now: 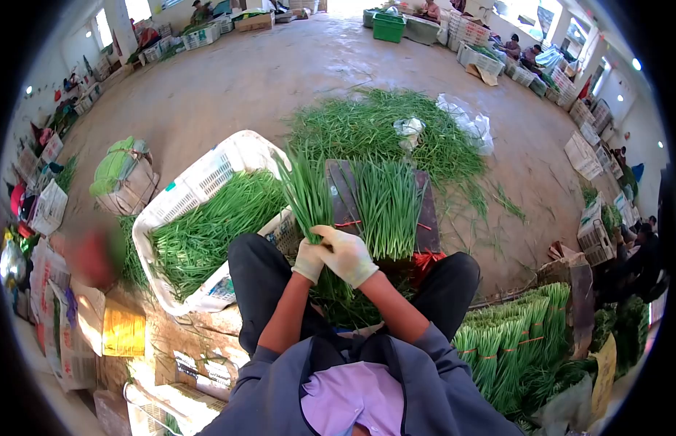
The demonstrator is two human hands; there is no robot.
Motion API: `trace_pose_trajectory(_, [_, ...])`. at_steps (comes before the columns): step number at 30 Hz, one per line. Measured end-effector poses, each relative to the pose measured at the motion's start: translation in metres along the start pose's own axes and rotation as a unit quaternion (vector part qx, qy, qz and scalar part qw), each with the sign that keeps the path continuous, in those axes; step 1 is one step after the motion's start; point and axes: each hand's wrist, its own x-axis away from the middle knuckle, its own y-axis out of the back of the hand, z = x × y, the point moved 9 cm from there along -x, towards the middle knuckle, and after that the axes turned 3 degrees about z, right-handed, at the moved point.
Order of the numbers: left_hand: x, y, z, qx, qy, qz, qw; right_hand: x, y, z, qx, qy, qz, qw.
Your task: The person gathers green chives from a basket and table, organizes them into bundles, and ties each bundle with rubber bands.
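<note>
Both hands wear pale gloves and meet in front of my lap. My left hand (309,261) is closed round the lower part of an upright bunch of green stalks (309,196). Against the same bunch, at its right side, my right hand (346,256) has its fingers closed. To the right, a thick layer of trimmed stalks (389,211) lies on a dark board (343,190), with a red tie (347,224) across its left part. A white crate (185,190) full of loose stalks stands tilted on my left.
Loose stalks (359,123) and clear plastic (472,123) lie on the floor ahead. Tied bunches (512,338) stand at my lower right. A wrapped bundle (125,174) sits at the left. Other people and crates line the walls, one person (639,254) at far right.
</note>
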Motion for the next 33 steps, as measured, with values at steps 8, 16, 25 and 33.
trace_pose_trajectory(8, [0.017,-0.028,-0.051,-0.035,0.091,0.008,0.995,0.016,-0.018,0.024,-0.397,-0.164,0.222,0.876])
trace_pose_trajectory(16, [0.007,-0.059,-0.066,-0.044,0.11,-0.034,0.992,-0.029,0.042,-0.018,0.075,0.059,-0.093,0.991])
trace_pose_trajectory(25, [-0.006,-0.051,-0.093,-0.04,0.115,-0.047,0.991,0.018,0.01,-0.076,-0.684,-0.24,-0.103,0.681])
trace_pose_trajectory(33, [-0.007,-0.047,-0.078,-0.031,0.136,-0.041,0.989,0.033,0.037,-0.093,-0.781,-0.131,-0.165,0.588])
